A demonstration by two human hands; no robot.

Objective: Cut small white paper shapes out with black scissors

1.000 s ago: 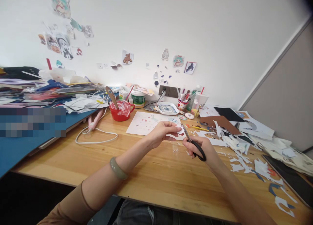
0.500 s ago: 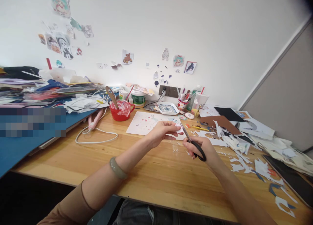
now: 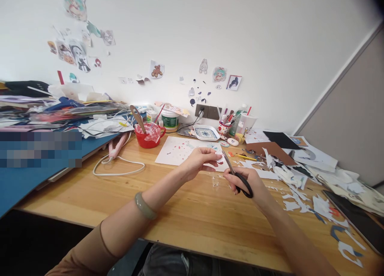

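Note:
My left hand (image 3: 201,162) pinches a small piece of white paper (image 3: 221,156) above the wooden table. Black-handled scissors (image 3: 243,185) sit in my right hand (image 3: 250,184), with fingers wrapped at the loops. Their blades point up and to the left and meet the edge of the paper. Whether the blades are parted is too fine to tell. Behind my left hand lies a white sheet (image 3: 172,152) with small coloured cutouts on it. Tiny paper snippets (image 3: 215,181) are scattered on the table below the scissors.
A red cup (image 3: 147,138) with crumpled plastic and a pink tool (image 3: 117,146) with a white cord stand left. Behind are a patterned tray (image 3: 206,133) and a brush cup (image 3: 225,128). Paper scraps (image 3: 295,200) and a dark tablet-like slab (image 3: 355,220) lie right.
Both hands stay nearly in place. The scissors' blades have shifted very slightly against the paper; the paper is still held in my left hand.

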